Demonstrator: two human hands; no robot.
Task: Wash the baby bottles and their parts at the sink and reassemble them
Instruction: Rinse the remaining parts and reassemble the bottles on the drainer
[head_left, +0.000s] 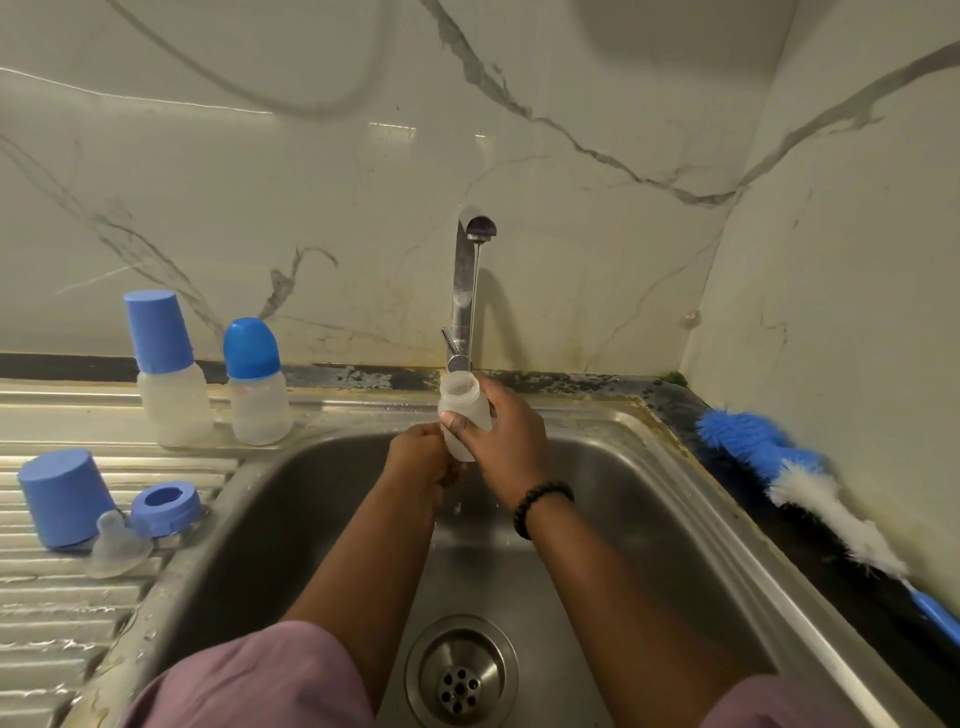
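Note:
My right hand (503, 436) grips an uncapped clear baby bottle (464, 404) upright under the tap (466, 291), and a thin stream of water runs into its mouth. My left hand (423, 457) holds the bottle's base from below, fingers curled at it. On the drainboard at the left stand two capped bottles, one with a tall blue cap (166, 371) and one with a round blue cap (257, 384). In front of them lie a loose blue cap (65, 499), a blue collar ring (166, 506) and a clear teat (117, 545).
The steel sink basin (311, 519) has its drain (461, 670) near the front. A blue and white bottle brush (800, 483) lies on the dark counter at the right, against the marble wall. The ribbed drainboard (52, 623) is wet.

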